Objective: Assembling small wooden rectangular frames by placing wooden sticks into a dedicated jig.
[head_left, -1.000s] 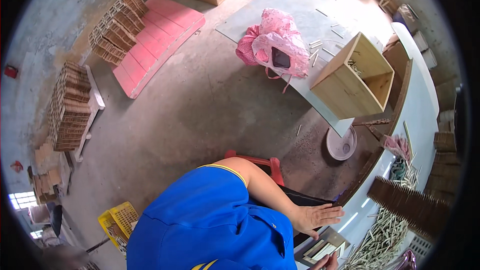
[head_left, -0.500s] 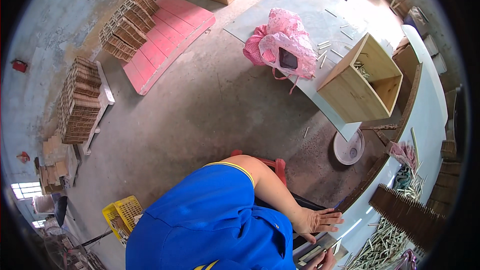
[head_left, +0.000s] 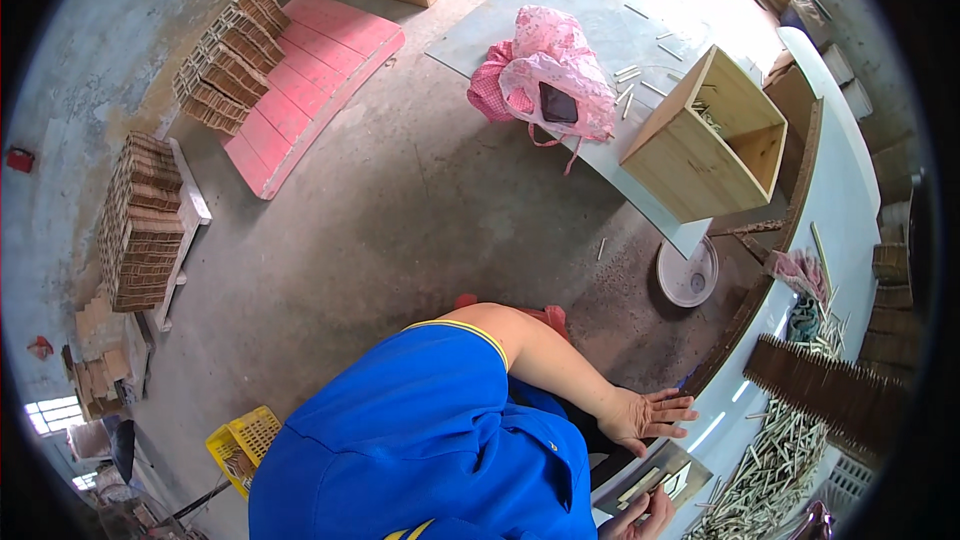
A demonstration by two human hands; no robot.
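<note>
My left hand (head_left: 652, 418) is open, its fingers spread, over the near edge of the pale table (head_left: 722, 418). Below it, a grey flat plate (head_left: 690, 465) lies at the table edge with a few short pale sticks (head_left: 640, 485) on it. Over this plate my right hand (head_left: 640, 518) has its fingers pinched together, seemingly on one pale stick (head_left: 675, 481); its lower part runs toward the bottom of the picture. Beside the plate spreads a heap of similar sticks (head_left: 760, 470).
A long brown toothed strip (head_left: 825, 392) and a crumpled cloth (head_left: 800, 272) lie by the heap. Farther off stand an open wooden box (head_left: 665, 165), a pink bag (head_left: 555, 70) and a round pale basin (head_left: 687, 275). A yellow basket (head_left: 245, 440) sits behind me at left.
The view has shifted, so more of the grey plate and its sticks shows. My right hand appears slightly higher in the picture, still pinched. My left hand stays spread at the table edge.
</note>
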